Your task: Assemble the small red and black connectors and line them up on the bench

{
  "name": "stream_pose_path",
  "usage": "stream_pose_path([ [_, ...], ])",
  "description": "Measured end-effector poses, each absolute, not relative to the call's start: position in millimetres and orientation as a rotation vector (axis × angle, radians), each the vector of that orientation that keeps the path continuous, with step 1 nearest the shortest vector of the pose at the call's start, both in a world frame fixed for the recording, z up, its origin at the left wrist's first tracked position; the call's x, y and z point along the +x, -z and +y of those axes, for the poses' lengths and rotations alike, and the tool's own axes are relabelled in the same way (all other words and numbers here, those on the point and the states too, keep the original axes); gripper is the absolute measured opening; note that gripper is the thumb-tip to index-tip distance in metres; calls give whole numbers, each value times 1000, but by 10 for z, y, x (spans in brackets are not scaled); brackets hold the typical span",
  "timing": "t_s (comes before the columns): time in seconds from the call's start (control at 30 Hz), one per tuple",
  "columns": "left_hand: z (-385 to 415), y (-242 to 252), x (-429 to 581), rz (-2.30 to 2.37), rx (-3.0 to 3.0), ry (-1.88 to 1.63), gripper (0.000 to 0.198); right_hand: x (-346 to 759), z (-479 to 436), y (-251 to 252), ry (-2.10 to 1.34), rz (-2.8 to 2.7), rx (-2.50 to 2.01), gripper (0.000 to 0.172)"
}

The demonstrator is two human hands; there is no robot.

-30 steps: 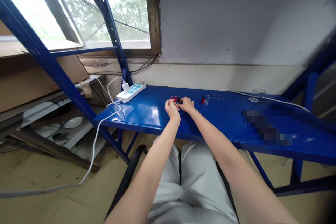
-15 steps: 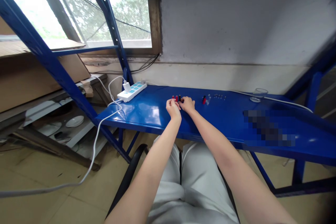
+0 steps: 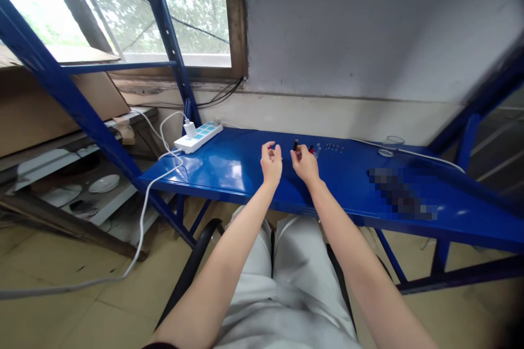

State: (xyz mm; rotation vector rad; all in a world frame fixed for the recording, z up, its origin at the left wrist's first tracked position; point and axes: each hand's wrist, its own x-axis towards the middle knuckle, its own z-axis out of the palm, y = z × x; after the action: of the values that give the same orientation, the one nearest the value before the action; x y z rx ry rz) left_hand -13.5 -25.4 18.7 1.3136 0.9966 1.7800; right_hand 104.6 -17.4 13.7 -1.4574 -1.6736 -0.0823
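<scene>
While in right hand [image 3: 305, 162], black cylinder [image 3: 295, 144] upright

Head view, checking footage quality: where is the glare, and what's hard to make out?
Head view: the window is blown out to white; glare shines on the blue table beside the left hand; a pixelated patch hides part of the tabletop at right; wide-angle distortion bends long lines; the lower right corner darkens.
</scene>
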Motion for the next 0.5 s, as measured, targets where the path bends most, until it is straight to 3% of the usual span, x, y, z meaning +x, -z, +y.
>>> stream_pose_path([
  [0.1, -260, -155, -108, 981, 1609, -1715, 37, 1046, -205, -113, 114, -1726, -1489, 26],
  [0.2, -243, -124, -95, 986, 1746, -1633, 31, 1049, -197, -108, 152, -1784, -1539, 23],
  [0.5, -240, -121, -85, 992, 1616, -1642, 16, 1067, -206, -126, 243, -1823, -1624, 21],
])
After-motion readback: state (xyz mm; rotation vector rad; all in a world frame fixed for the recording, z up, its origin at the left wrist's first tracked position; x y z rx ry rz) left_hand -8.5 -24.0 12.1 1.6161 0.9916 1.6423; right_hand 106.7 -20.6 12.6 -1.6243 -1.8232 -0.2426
